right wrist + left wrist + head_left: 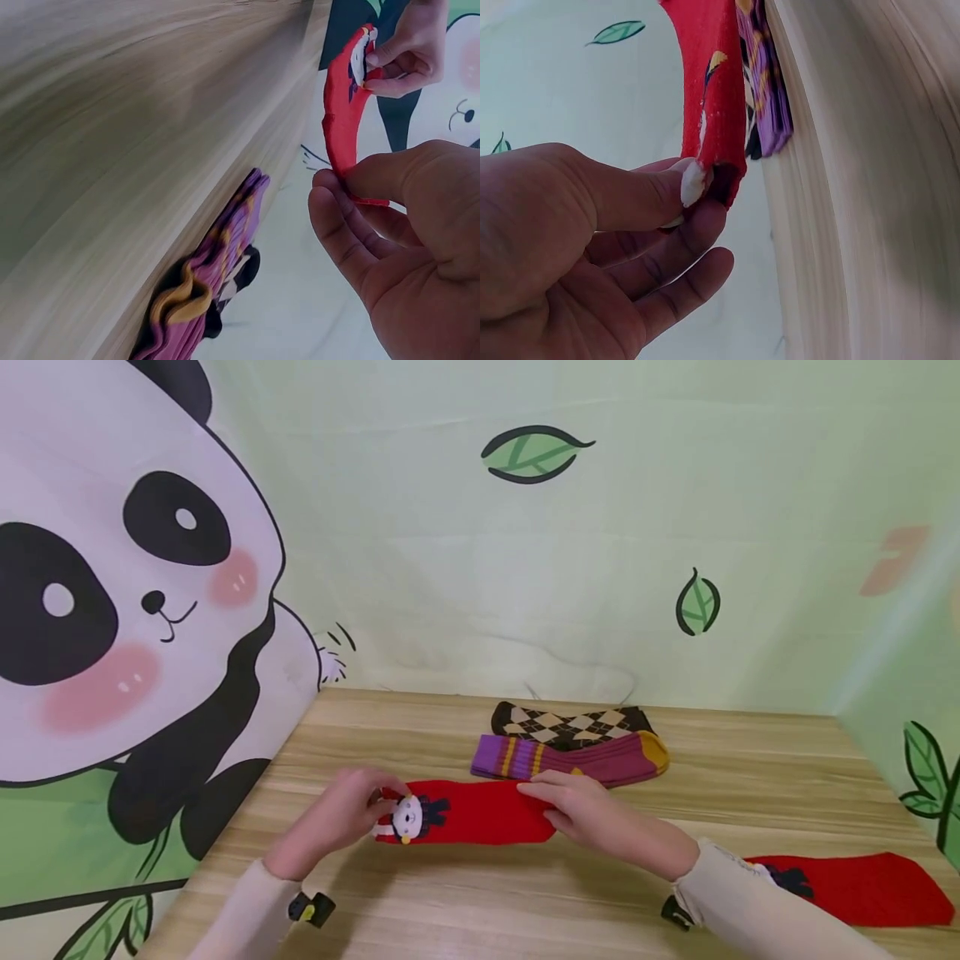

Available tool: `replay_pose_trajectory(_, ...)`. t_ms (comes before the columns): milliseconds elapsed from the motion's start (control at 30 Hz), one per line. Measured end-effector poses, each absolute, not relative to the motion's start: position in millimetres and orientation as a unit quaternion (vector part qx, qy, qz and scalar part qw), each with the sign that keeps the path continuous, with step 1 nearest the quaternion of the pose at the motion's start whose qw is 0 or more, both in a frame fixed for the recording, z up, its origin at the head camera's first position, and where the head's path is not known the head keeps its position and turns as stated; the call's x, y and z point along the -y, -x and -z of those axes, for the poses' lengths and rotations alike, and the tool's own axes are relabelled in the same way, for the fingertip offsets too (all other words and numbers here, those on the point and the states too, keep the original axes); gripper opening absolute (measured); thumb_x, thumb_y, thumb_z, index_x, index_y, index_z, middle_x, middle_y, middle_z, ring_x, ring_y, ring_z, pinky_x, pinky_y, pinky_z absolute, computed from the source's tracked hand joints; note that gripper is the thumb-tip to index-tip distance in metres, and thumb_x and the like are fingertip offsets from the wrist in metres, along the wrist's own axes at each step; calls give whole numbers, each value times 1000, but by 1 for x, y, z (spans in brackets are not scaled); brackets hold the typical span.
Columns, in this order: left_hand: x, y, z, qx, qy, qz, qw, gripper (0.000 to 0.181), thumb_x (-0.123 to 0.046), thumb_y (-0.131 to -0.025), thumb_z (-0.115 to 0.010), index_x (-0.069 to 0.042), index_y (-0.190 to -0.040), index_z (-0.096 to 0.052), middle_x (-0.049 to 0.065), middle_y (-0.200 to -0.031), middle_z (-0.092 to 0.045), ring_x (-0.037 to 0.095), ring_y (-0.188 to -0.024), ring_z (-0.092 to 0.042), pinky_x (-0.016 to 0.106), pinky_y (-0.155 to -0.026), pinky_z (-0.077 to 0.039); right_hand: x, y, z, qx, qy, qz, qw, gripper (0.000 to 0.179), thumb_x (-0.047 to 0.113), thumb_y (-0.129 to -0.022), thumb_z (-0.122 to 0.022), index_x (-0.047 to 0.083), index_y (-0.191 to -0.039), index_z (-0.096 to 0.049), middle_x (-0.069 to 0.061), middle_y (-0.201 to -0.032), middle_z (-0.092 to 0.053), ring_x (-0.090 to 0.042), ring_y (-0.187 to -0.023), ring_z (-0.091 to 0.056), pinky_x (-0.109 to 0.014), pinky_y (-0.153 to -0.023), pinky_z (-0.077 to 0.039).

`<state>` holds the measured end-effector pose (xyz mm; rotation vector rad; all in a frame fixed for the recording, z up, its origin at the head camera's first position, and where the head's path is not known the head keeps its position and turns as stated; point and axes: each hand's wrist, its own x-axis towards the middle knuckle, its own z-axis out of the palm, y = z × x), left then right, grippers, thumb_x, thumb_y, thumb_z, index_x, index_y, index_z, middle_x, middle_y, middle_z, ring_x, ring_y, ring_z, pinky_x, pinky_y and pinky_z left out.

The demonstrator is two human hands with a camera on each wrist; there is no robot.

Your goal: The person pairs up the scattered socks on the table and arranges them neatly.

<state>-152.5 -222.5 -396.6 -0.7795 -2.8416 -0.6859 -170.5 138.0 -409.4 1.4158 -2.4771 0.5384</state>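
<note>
A red sock (487, 814) with a white animal face near its cuff is stretched sideways between both hands, held up off the table. My left hand (348, 810) pinches the cuff end between thumb and fingers; the left wrist view shows the cuff opening (727, 180) beside the thumb. At the other end, the right hand (581, 810) pinches the toe part, thumb against fingers in the right wrist view. A second red sock (877, 889) of the same pattern lies at the right, its cuff partly hidden behind the right forearm.
Behind the held sock lie purple socks (615, 767) with yellow stripes and toe, and beyond them dark argyle socks (570, 727). The wooden table (390, 727) ends at a printed cloth backdrop (420, 568) with a panda on the left.
</note>
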Motion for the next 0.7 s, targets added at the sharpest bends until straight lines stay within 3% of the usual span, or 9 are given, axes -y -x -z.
replay_pose_trajectory(167, 206, 156, 401, 932, 282, 223, 38, 20, 5, -85, -78, -9, -100, -79, -1, -97, -74, 10, -78, -57, 26, -69, -51, -156, 163, 409, 854, -471, -195, 106, 43, -10, -85, -76, -4, -126, -69, -15, -119, -70, -29, -103, -70, -37, -84, -60)
replay_pose_trajectory(400, 183, 160, 403, 927, 293, 234, 18, 18, 4, -87, -78, -8, -101, -79, 1, -99, -74, 11, -79, -59, 26, -70, -53, -181, 157, 405, 870, -443, -199, 86, 43, -9, -86, -76, -5, -128, -68, -16, -123, -69, -34, -113, -67, -43, -92, -57)
replay_pose_trajectory(700, 156, 164, 402, 919, 322, 228, 2, 18, 2, -88, -78, -7, -103, -78, 5, -103, -75, 13, -83, -63, 25, -72, -56, -206, 151, 407, 870, -442, -194, 98, 42, -11, -84, -76, -5, -125, -69, -14, -118, -70, -27, -103, -68, -39, -84, -60)
